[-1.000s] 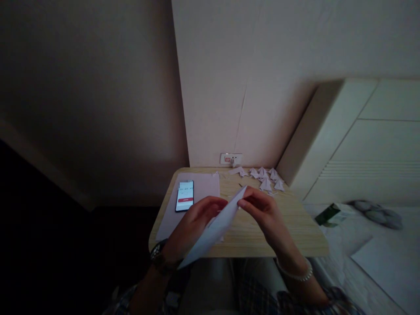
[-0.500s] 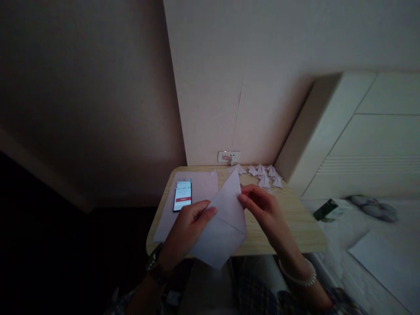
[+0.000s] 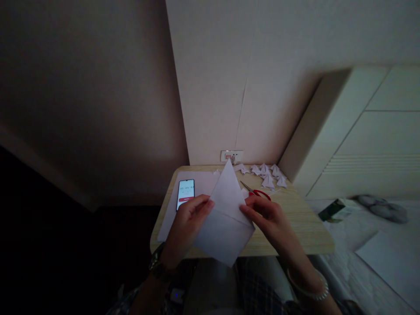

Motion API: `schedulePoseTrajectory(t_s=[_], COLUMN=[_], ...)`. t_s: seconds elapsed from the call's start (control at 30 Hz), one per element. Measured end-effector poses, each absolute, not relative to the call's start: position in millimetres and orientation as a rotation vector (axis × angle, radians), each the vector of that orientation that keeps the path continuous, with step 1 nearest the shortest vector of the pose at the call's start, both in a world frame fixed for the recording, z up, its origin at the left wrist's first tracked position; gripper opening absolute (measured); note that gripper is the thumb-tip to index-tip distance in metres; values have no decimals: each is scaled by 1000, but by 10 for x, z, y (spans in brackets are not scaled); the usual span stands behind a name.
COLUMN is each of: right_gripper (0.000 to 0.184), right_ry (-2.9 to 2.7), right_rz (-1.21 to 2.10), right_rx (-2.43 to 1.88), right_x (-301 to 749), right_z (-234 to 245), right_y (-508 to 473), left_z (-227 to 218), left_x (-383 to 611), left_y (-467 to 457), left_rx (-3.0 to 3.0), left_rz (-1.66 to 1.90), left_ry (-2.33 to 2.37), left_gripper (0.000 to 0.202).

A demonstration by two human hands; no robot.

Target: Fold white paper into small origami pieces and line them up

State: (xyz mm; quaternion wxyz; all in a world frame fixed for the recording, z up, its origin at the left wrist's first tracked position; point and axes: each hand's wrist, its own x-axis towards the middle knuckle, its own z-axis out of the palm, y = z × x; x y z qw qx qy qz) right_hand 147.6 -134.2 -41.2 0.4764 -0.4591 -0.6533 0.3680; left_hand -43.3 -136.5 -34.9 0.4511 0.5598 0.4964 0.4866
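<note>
A white sheet of paper [image 3: 225, 223], folded to a point at its top, is held up above the near part of the small table. My left hand [image 3: 188, 221] pinches its left edge between thumb and fingers. On the opposite edge, my right hand [image 3: 267, 216] grips the paper with thumb and fingertips. A crease runs slantwise across the sheet's middle. Red-handled scissors [image 3: 260, 193] lie just beyond my right hand, partly hidden by the paper and fingers. Left of the paper, a lit phone [image 3: 186, 191] rests on flat white sheets [image 3: 169, 218].
Several small folded paper pieces [image 3: 267, 180] lie at the table's [image 3: 305, 229] back right. A wall socket [image 3: 231, 155] with a plug sits behind the table. To the right are a green and white box [image 3: 339, 210], a grey item [image 3: 382, 208] and a white sheet [image 3: 390, 262] on a bed.
The paper's tip has swung left and now stands more upright. My right hand has closed on the right edge lower down. The scissors have come into sight as the view shifted slightly.
</note>
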Motion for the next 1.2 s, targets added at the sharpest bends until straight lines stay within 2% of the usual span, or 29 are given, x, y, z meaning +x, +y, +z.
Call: schedulePoseTrajectory(t_s=[0.3, 0.5, 0.73, 0.93, 1.13, 1.2], right_gripper=[26, 29, 24, 23, 21, 18], right_ry=[-1689, -1694, -1647, -1622, -1655, -1636], right_rz=[1004, 958, 1021, 1098, 977, 928], right_rx=[-1083, -1090, -1068, -1064, -1138, -1162], right_x=[1507, 1522, 1550, 1541, 1556, 1590], right_z=[-466, -517, -523, -540, -563, -533], right_y=[-1339, -1343, -1327, -1357, -1331, -1308], left_z=[-380, -431, -452, -530, -551, -554], left_x=[-487, -489, -491, -510, -489, -488], left_y=[-1355, -1328, -1330, -1285, -1257, -1234], left_rx=[1359, 1258, 1247, 1145, 1115, 1100], left_rz=[1273, 1345, 1317, 1438, 1453, 1490], left_ry=[1315, 1296, 1298, 1309, 1260, 1214], left_gripper=[24, 22, 22, 26, 27, 32])
